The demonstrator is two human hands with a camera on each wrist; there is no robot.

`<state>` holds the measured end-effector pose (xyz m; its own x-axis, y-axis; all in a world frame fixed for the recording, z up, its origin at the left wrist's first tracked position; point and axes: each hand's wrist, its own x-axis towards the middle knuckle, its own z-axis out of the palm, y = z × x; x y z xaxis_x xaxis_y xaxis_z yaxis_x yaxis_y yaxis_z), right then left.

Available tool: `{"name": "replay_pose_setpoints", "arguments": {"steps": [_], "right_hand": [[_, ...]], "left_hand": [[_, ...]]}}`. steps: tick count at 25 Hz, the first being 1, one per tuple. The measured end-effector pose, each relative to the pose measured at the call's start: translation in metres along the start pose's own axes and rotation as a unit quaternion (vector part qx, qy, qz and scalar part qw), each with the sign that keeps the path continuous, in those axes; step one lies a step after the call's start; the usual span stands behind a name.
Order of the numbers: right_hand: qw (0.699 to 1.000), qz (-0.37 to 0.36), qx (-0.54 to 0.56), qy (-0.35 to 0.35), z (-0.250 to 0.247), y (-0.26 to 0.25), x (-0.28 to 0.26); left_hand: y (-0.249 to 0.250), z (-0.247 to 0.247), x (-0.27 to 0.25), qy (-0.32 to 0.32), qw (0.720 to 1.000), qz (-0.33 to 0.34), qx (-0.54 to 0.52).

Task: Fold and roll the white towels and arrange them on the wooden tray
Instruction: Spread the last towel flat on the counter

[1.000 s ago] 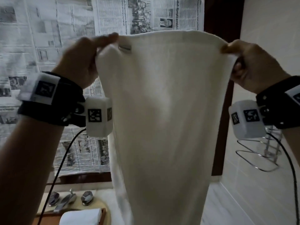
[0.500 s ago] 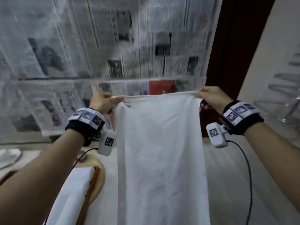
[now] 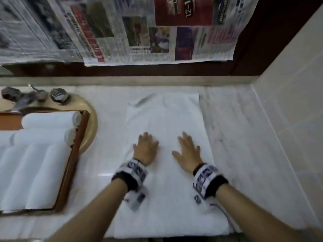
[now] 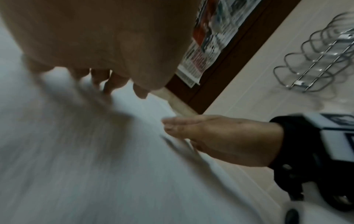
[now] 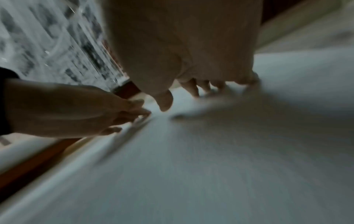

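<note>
Towel [image 3: 167,180] flat on counter [image 3: 244,154] at 3 o'clock of tray [image 3: 70,165] with rolled towels [image 3: 47,130], left hand [image 3: 146,149] and right hand [image 3: 187,151] palms down on it, fingers spread

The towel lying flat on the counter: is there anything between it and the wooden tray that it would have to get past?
Nothing visible blocks the way. The towel lies under both flat hands, left hand and right hand, with bare counter between it and the wooden tray. The tray already holds rolled towels.
</note>
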<state>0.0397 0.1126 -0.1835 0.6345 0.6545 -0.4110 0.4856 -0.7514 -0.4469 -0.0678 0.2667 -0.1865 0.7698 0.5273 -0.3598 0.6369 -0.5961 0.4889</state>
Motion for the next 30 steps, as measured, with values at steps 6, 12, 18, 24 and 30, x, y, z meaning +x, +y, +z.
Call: {"name": "replay_pose_setpoints", "arguments": {"steps": [6, 12, 18, 24, 30], "right_hand": [[0.995, 0.011, -0.062, -0.071, 0.003, 0.008, 0.030], [0.980, -0.089, -0.152, -0.089, 0.017, 0.029, -0.009], [0.989, 0.061, -0.125, -0.039, 0.005, 0.048, -0.045], [0.988, 0.053, -0.135, -0.045, 0.032, 0.061, -0.068], [0.980, -0.109, -0.155, -0.054, 0.072, 0.011, -0.106]], "left_hand": [[-0.013, 0.014, 0.020, -0.042, 0.993, -0.026, 0.105], [0.002, 0.037, -0.030, -0.116, 0.983, 0.081, 0.116], [-0.031, 0.016, -0.057, -0.049, 0.994, -0.052, 0.084], [-0.049, 0.047, -0.091, -0.044, 0.993, -0.021, 0.112], [-0.009, 0.077, -0.124, -0.060, 0.993, 0.084, 0.064]]}}
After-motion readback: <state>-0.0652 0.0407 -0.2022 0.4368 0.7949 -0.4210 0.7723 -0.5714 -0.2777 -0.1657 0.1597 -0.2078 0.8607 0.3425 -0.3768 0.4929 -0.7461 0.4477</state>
